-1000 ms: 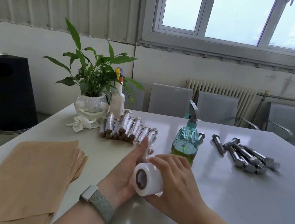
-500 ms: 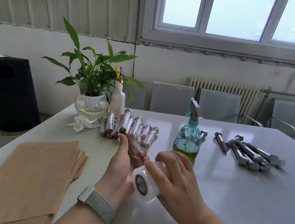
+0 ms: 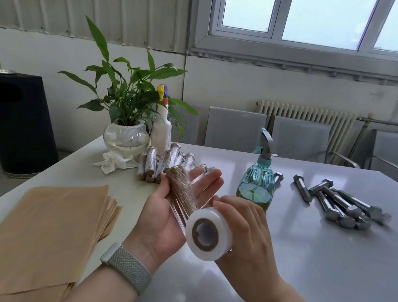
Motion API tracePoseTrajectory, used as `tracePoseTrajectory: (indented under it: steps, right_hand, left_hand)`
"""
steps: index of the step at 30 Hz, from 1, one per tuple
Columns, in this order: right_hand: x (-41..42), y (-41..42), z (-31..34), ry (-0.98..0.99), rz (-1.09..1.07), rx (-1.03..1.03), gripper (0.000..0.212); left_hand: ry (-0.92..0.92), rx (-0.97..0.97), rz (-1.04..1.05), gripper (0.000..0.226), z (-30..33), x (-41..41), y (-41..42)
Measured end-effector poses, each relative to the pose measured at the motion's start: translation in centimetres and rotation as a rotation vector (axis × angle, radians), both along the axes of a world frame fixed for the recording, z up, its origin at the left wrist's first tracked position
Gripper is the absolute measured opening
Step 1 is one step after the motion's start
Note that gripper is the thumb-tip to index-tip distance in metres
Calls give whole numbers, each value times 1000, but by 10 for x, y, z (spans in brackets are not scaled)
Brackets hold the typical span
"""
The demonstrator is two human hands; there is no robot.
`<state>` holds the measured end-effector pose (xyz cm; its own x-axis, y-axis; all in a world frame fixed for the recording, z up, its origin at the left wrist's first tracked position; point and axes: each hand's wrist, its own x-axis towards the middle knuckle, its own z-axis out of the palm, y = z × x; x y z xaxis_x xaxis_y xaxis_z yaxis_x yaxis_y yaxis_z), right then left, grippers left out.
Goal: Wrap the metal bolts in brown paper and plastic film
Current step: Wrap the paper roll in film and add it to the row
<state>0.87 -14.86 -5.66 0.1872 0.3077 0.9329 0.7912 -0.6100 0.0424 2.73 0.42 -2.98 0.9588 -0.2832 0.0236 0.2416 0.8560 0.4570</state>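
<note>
A bolt wrapped in brown paper (image 3: 182, 190) lies across the palm of my left hand (image 3: 176, 211), fingers stretched out, thumb pressing its side. Clear film stretches from it down to the white film roll (image 3: 208, 236), which my right hand (image 3: 246, 232) grips from the right. Several finished wrapped bolts (image 3: 165, 164) lie in a row behind my left hand. Several bare metal bolts (image 3: 340, 204) are piled at the right. A stack of brown paper sheets (image 3: 41, 233) covers the near left of the table.
A teal spray bottle (image 3: 257, 182) stands just behind my right hand. A potted plant in a glass bowl (image 3: 125, 137), a white bottle (image 3: 161, 133) and a crumpled tissue (image 3: 114, 162) sit at the far left. Grey chairs (image 3: 297, 137) line the table's far edge.
My left hand has turned palm up and opened, showing the wrapped bolt. The roll has moved down and toward me, drawing out a length of film.
</note>
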Motion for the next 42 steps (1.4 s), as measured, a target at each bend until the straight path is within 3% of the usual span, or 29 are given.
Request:
tracePoseTrajectory:
  steps: [4, 12, 16, 20, 24, 28, 33, 36, 42]
  right_hand:
    - [-3, 1, 0, 89, 17, 69, 49]
    - [-5, 1, 2, 250, 80, 258, 74]
    - [-7, 4, 7, 488, 97, 452, 87]
    - [-4, 5, 12, 763, 77, 679, 82]
    - [1, -1, 20, 995, 213, 891, 76]
    - [3, -8, 22, 1205, 280, 1023, 84]
    - [6, -14, 24, 1449, 445, 1096, 86]
    - [2, -12, 24, 1568, 572, 1065, 77]
    - [-15, -1, 18, 1785, 761, 834, 47]
  left_hand:
    - [-23, -58, 8, 64, 2, -2, 0]
    - [7, -96, 91, 54, 4, -4, -2]
    - [15, -107, 141, 50, 7, -2, -3]
    - [-6, -29, 244, 50, 6, 3, -6]
    - [-125, 78, 365, 40, 0, 7, -7]
    - [-296, 234, 431, 24, -2, 3, -6]
    - [-408, 470, 506, 31, -6, -2, -9]
    - [-507, 651, 640, 26, -7, -6, -11]
    - [-686, 663, 725, 42, -2, -17, -17]
